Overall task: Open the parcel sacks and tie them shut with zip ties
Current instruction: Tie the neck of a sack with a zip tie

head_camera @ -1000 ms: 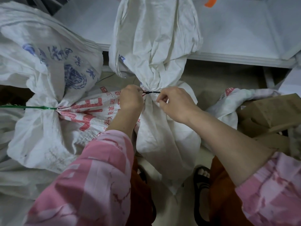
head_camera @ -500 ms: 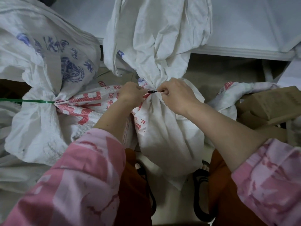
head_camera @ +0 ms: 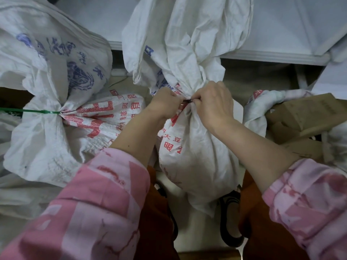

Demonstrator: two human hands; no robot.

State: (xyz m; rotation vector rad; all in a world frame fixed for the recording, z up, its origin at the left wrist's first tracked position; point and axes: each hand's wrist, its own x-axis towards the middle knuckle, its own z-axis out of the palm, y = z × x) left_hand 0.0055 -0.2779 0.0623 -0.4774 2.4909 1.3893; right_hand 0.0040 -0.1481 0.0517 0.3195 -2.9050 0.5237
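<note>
The woven sack (head_camera: 195,147) between the knees is soft and crumples easily, so grip belongs at its gathered neck, where the thin, stiff black zip tie (head_camera: 188,100) sits. Left hand (head_camera: 165,104) and right hand (head_camera: 214,104) each pinch the tie with curled fingers. Versus earlier, the hands have closed together, leaving less tie exposed.

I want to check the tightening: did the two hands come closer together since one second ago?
Yes. The left hand and right hand closed in along the black zip tie.
</note>
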